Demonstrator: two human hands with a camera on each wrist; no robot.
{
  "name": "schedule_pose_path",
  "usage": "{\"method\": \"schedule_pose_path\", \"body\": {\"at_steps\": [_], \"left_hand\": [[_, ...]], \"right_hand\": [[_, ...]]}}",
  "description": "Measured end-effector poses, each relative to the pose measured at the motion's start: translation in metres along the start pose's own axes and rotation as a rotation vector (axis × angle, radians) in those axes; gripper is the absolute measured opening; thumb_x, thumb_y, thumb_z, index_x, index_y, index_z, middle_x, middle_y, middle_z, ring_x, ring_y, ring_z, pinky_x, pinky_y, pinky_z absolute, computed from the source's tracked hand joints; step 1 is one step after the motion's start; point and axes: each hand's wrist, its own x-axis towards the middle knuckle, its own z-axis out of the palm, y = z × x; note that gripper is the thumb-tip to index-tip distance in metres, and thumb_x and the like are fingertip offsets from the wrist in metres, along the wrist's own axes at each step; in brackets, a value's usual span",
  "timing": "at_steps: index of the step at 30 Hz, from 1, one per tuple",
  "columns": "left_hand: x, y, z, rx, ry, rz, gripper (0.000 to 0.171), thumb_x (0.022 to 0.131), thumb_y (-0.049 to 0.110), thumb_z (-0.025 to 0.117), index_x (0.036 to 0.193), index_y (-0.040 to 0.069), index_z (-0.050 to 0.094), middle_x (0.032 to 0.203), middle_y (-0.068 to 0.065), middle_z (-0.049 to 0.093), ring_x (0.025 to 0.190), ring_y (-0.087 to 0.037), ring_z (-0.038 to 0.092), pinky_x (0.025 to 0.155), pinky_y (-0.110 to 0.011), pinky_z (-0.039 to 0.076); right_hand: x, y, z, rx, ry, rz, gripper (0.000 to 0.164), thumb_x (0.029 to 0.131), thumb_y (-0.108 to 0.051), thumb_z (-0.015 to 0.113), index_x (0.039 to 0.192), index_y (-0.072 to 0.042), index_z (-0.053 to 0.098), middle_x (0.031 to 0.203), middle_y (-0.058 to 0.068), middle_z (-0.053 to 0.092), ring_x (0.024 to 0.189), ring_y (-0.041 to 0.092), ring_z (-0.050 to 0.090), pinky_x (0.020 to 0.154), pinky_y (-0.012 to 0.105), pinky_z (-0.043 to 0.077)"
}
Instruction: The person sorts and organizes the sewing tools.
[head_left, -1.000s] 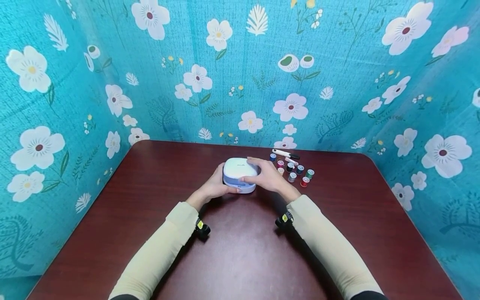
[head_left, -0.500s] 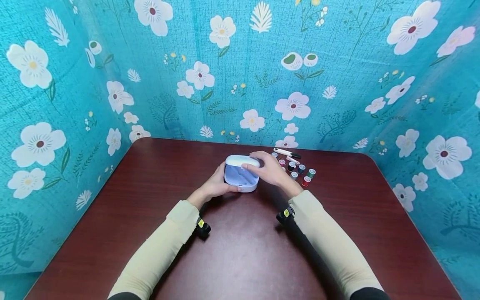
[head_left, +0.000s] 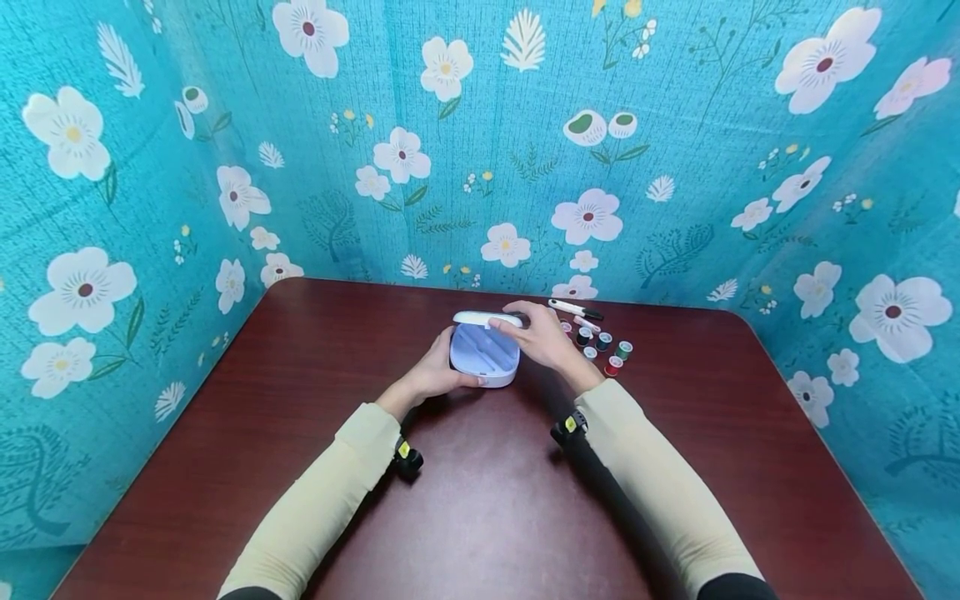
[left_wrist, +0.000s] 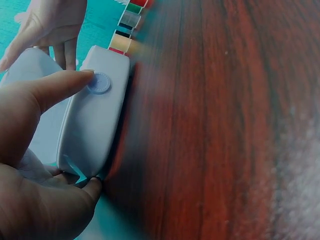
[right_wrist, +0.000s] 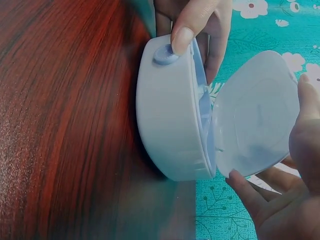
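Note:
A small white box (head_left: 483,379) with a lilac divided inside stands on the table, its hinged lid (head_left: 472,318) tipped up and back. My left hand (head_left: 435,367) grips the base from the left side. In the right wrist view, the left thumb lies at a round lilac button (right_wrist: 164,55) on the box's front wall. My right hand (head_left: 543,337) holds the raised lid at its right edge, thumb on the near side and fingers behind. The left wrist view shows the front wall close up between left thumb and fingers. Ridges divide the inside; no loose thing shows there.
Right of the box lie several thread spools, among them a red spool (head_left: 613,366) and a green spool (head_left: 623,350). Behind them are a white-and-black pen-like tool (head_left: 575,309) and a small pale pink item (head_left: 586,323). A floral curtain (head_left: 480,167) hangs behind the dark table (head_left: 480,517).
The lid has swung from slightly ajar to well up and back, baring the lilac inside. My right hand has moved up and back with it; the left hand stays on the base.

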Motion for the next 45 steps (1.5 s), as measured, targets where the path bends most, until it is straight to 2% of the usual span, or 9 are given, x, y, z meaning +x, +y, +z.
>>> {"method": "schedule_pose_path", "body": {"at_steps": [5,12,15,22,27,31,38,45], "left_hand": [[0.000,-0.002,0.002,-0.001,0.008,-0.002,0.117,0.074,0.022,0.092,0.160,0.004,0.015,0.160,-0.017,0.029,0.143,-0.032,0.034,0.120,-0.050,0.025],[-0.002,0.000,0.001,0.010,0.015,-0.013,0.118,0.073,0.023,0.092,0.161,0.004,0.015,0.161,-0.017,0.028,0.145,-0.033,0.032,0.121,-0.051,0.025],[-0.002,-0.001,0.001,0.020,0.018,-0.017,0.119,0.073,0.024,0.093,0.161,0.003,0.015,0.161,-0.018,0.028,0.145,-0.033,0.032,0.120,-0.050,0.025],[-0.001,-0.002,0.002,0.022,0.024,-0.013,0.119,0.073,0.024,0.093,0.160,0.002,0.015,0.160,-0.018,0.029,0.144,-0.033,0.033,0.120,-0.049,0.026],[0.001,-0.002,0.003,0.021,0.026,-0.002,0.119,0.073,0.024,0.093,0.160,0.003,0.015,0.160,-0.017,0.030,0.143,-0.033,0.034,0.120,-0.050,0.027],[0.002,-0.002,0.003,0.009,0.032,0.015,0.118,0.072,0.023,0.093,0.160,0.003,0.017,0.158,-0.016,0.032,0.141,-0.032,0.036,0.119,-0.049,0.028],[0.003,-0.003,0.003,0.014,0.032,0.024,0.116,0.071,0.024,0.094,0.159,0.005,0.020,0.155,-0.016,0.035,0.139,-0.032,0.038,0.118,-0.049,0.029],[0.001,-0.003,0.002,0.021,0.031,0.026,0.113,0.072,0.023,0.094,0.158,0.006,0.022,0.152,-0.015,0.037,0.135,-0.032,0.040,0.117,-0.050,0.031]], "right_hand": [[0.000,0.001,-0.001,0.012,-0.004,0.008,0.047,0.097,-0.044,0.070,0.122,-0.003,0.071,0.120,0.011,0.071,0.114,0.027,0.063,0.100,0.048,0.048],[-0.002,0.001,-0.006,0.025,-0.067,0.007,0.052,0.094,-0.043,0.074,0.127,-0.004,0.068,0.121,0.010,0.070,0.099,0.024,0.064,0.088,0.042,0.052],[-0.001,0.002,-0.006,0.022,-0.072,-0.005,0.051,0.094,-0.044,0.074,0.127,-0.005,0.067,0.120,0.010,0.070,0.099,0.023,0.064,0.088,0.041,0.053],[0.005,0.003,-0.007,-0.009,-0.076,-0.024,0.050,0.102,-0.046,0.061,0.130,-0.005,0.066,0.118,0.010,0.071,0.108,0.025,0.065,0.095,0.045,0.051],[0.008,0.002,-0.009,-0.055,-0.082,-0.007,0.061,0.107,-0.051,0.048,0.143,-0.003,0.055,0.134,0.017,0.064,0.125,0.032,0.060,0.106,0.050,0.045],[0.010,0.002,-0.010,-0.090,-0.061,-0.011,0.064,0.108,-0.052,0.043,0.148,-0.002,0.049,0.144,0.020,0.056,0.133,0.035,0.054,0.111,0.052,0.040],[0.015,0.004,-0.010,-0.103,-0.022,-0.057,0.058,0.109,-0.045,0.043,0.142,0.002,0.055,0.137,0.021,0.060,0.129,0.035,0.055,0.110,0.052,0.041],[0.018,0.000,-0.010,-0.161,0.062,-0.041,0.052,0.109,-0.048,0.044,0.134,-0.007,0.063,0.125,0.014,0.065,0.118,0.030,0.059,0.102,0.049,0.045]]}}
